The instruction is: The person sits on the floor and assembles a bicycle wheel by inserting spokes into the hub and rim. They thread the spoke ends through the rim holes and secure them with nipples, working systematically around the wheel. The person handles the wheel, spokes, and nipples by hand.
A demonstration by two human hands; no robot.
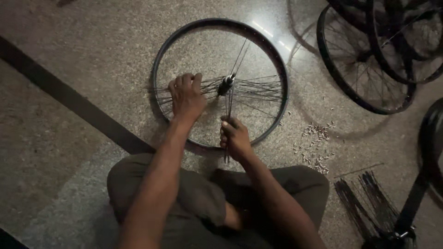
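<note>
— Head view looks straight down on a speckled stone floor (83,60) where a person sits cross-legged. What is the biggest thing in front of them?

— A black bicycle rim (159,50) lying flat on the floor, just beyond the knees. A small dark hub (226,85) sits near its middle, and thin dark spokes (260,87) fan out from it, most lying loose to left and right rather than seated in the rim.

— And the hands?

— The left hand (187,97) rests fingers-down on the left-hand bundle of spokes, curled lightly over them, pinning them. The right hand (235,137) is closed around a few spokes that run from the hub toward the person.

— How would you handle that well?

— My judgement: keep the hub steady, separate one spoke at a time, and avoid bending the thin wire while guiding its end to the rim.

— Anything else nearby?

— More wheels (369,55) at upper right, a bundle of spare spokes (369,203) at lower right, and a scatter of small pale nipples (316,145) on the floor beside the rim.
</note>
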